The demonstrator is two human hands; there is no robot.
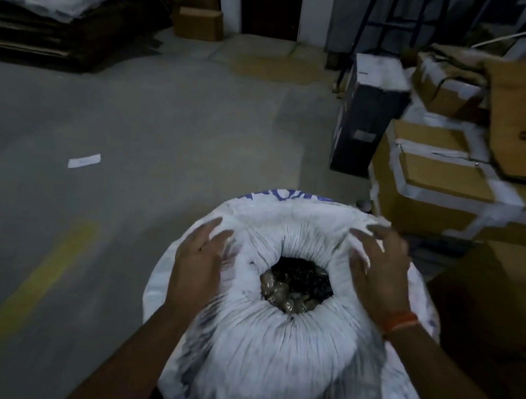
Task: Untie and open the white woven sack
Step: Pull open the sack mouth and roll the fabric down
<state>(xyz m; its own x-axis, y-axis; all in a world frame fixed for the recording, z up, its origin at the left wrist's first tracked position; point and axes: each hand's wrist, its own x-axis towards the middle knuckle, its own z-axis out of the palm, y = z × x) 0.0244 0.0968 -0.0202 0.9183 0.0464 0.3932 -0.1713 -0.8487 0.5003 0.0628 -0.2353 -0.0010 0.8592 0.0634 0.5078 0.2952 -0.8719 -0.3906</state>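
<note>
The white woven sack (277,353) stands upright on the floor at the bottom centre, with blue print on its far side. Its gathered mouth is open in a round hole (297,286) that shows dark and brownish contents inside. My left hand (199,263) lies flat on the pleated fabric to the left of the hole, fingers spread. My right hand (376,266) rests on the fabric to the right of the hole, fingers spread too, an orange thread band at its wrist. No tie or string is visible.
Taped cardboard boxes (441,180) are stacked close on the right, with a dark box (364,119) behind them. A brown box (487,308) stands right beside the sack. Flattened cartons (57,31) lie at the far left. Bare concrete floor (153,132) with a yellow line (42,272) stretches left.
</note>
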